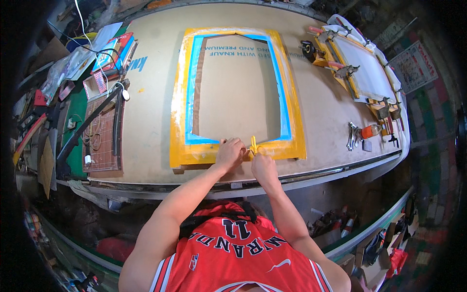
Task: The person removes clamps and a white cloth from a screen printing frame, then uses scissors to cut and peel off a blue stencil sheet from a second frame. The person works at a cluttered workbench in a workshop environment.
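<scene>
A yellow wooden frame (176, 114), smeared with white in places, lies flat on the board-topped bench. Blue strips (285, 113) line its inner edge. My left hand (230, 153) rests at the middle of the near bar, its fingers curled together; whatever they pinch is hidden. Just to its right, my right hand (264, 168) is closed on a slim yellow tool (253, 145), which points up and away over the near bar. The tool's exact kind is too small to make out, and its lower part is covered by my fist.
Clamps (346, 71) grip a second yellow frame (357, 90) at the right. Nearer me are wrenches (351, 136) and an orange container (370, 131). Books (113, 53), a cable (104, 73) and a brown cutting board (104, 141) crowd the left side. The bench edge (292, 184) runs before me.
</scene>
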`<state>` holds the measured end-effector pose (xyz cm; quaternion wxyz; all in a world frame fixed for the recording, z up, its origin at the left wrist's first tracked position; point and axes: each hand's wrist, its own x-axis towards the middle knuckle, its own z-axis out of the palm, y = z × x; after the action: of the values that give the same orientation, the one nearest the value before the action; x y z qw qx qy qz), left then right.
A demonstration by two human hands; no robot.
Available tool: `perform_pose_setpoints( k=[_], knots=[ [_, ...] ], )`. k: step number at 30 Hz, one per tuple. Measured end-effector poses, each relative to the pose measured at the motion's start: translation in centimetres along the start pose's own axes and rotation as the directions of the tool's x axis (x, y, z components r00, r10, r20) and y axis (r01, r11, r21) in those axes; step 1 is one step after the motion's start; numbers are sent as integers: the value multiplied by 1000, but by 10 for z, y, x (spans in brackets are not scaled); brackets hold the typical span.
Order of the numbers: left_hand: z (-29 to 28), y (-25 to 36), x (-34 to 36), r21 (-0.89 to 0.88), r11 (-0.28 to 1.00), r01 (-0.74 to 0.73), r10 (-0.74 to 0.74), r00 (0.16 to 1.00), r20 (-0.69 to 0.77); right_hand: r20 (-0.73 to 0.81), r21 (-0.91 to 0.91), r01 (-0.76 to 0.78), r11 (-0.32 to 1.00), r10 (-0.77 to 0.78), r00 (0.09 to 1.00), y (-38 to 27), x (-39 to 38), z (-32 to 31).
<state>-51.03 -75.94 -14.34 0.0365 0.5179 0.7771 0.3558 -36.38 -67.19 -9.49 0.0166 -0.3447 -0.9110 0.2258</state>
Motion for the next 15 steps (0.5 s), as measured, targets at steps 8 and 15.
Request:
perform_pose_setpoints(
  k=[8,15],
  knots=[
    [-5,6,-2,25,999,-39,38,999,26,-20,5,-4,1000,4,1000,-10,-3,-1],
    [1,1,-5,87,988,-125,128,991,-36,-15,-17,7,1000,-7,1000,-25,1,-9]
  ],
)
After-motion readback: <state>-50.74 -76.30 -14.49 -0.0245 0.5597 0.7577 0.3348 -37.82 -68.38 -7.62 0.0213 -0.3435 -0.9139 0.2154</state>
